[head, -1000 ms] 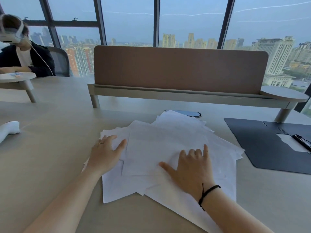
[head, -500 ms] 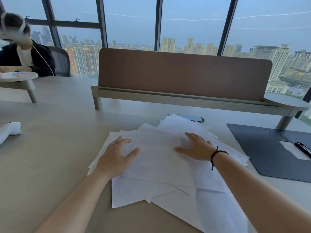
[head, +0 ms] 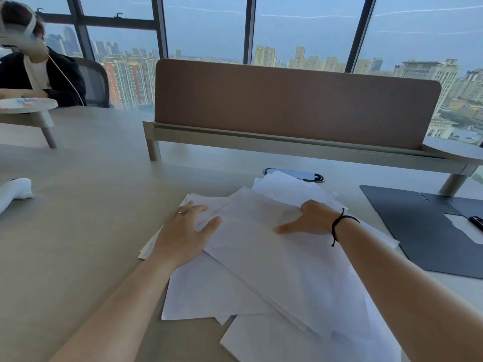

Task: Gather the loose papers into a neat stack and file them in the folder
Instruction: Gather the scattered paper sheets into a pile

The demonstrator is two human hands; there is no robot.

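Where the pale desk [head: 86, 231] meets its far edge, a brown divider panel [head: 295, 103] is mounted on a grey rail, and floor-to-ceiling windows [head: 209, 27] behind it give onto a hazy skyline of high-rise blocks. The loose papers [head: 274, 259] are spread in an untidy, overlapping fan at desk centre, corners pointing several ways; no neat stack is formed. The left hand [head: 183, 231] is laid flat on the left side of the sheets, fingers extended and slightly spread, a ring worn on one finger; nothing is gripped. The right hand [head: 311, 218] is pressed on the upper sheets, thumb stretched towards the left; its fingers are partly hidden behind the hand, and no sheet is seen pinched. A dark cord is worn at that wrist. The dark folder [head: 418, 228] lies open at the right, near the papers. An oval cable port [head: 295, 175] is partly covered by the farthest sheet. A second person [head: 39, 71] wearing a headset is seated at far left.
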